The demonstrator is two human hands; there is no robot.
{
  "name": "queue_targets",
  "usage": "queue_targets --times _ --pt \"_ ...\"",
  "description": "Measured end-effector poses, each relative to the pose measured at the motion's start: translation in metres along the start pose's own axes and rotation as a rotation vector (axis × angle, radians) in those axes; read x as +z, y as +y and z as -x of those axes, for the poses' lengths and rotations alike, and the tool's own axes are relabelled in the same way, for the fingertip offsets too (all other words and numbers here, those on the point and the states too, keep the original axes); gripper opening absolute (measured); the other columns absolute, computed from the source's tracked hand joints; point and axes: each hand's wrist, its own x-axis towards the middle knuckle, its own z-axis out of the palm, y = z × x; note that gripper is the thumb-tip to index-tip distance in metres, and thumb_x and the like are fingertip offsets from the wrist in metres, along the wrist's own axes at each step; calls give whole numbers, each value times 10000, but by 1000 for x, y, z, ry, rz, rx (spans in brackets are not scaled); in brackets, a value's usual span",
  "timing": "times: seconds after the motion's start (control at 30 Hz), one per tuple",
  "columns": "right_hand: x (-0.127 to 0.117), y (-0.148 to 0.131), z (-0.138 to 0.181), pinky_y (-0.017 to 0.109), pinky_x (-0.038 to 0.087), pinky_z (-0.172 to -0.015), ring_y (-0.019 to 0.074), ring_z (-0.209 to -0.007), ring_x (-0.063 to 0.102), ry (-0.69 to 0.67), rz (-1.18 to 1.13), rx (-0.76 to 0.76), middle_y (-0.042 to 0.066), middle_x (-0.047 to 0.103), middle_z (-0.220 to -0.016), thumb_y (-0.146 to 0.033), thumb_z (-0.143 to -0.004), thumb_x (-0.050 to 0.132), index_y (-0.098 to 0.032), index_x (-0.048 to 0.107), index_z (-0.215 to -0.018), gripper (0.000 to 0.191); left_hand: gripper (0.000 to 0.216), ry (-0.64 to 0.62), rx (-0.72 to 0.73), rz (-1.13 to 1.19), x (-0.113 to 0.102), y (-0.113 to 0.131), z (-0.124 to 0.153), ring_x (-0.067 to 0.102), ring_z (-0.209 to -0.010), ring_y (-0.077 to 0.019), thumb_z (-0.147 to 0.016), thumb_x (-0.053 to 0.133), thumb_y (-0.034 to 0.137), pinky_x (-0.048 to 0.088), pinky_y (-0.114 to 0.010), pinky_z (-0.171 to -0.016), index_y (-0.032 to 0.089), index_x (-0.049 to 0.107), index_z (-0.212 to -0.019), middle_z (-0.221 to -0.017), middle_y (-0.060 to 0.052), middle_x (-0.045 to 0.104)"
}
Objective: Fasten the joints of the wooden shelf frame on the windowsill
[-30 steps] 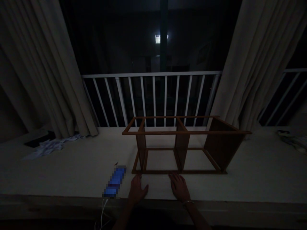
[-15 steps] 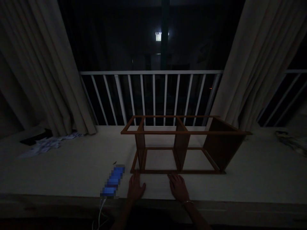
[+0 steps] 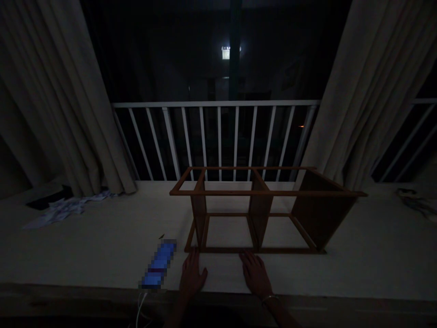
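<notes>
While both hands (image 3: 223,277) lie flat, the slatted wooden frame (image 3: 259,209) stands just beyond.

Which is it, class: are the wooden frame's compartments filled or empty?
Empty: the pale surface shows straight through every opening of the wooden frame.

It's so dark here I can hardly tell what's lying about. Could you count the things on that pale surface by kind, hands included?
Hands: 2, the left hand and the right hand, both flat on the surface
Wooden frame: 1
Glowing blue phone: 1
Heap of papers: 1
Total: 5
</notes>
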Motion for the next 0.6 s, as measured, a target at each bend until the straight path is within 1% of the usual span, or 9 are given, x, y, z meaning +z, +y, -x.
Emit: queue_targets --times 0.1,0.27,0.5,0.6 --pt "1 0 0 416 206 -1005 190 -1229 318 -6 -9 9 21 365 -1343 -264 -851 256 -280 391 -1269 440 654 22 1 7 -1 -1 0 197 -1280 -260 -746 399 328 200 -428 -1002 92 239 -1335 -1395 -131 242" --pt "3 -1 1 414 199 -1006 182 -1228 318 1 -16 19 18 377 -1335 -262 -850 253 -283 393 -1268 441 638 30 23 8 0 -3 1 212 -1271 -266 -745 406 336 204 -426 -999 86 278 -1319 -1377 -140 279" --pt "5 -4 0 416 207 -993 179 -1216 327 1 -16 22 25 384 -1329 -262 -842 258 -275 397 -1265 446 667 37 -3 -26 -4 0 3 205 -1271 -270 -724 428 329 174 -410 -1009 77 266 -1320 -1389 -147 246" --pt "7 -5 0 410 201 -996 178 -1212 330 -4 -10 29 24 390 -1324 -256 -835 272 -273 402 -1262 447 661 37 -1 -25 -3 0 3 206 -1269 -273 -720 430 321 170 -418 -1009 66 281 -1311 -1376 -154 273"
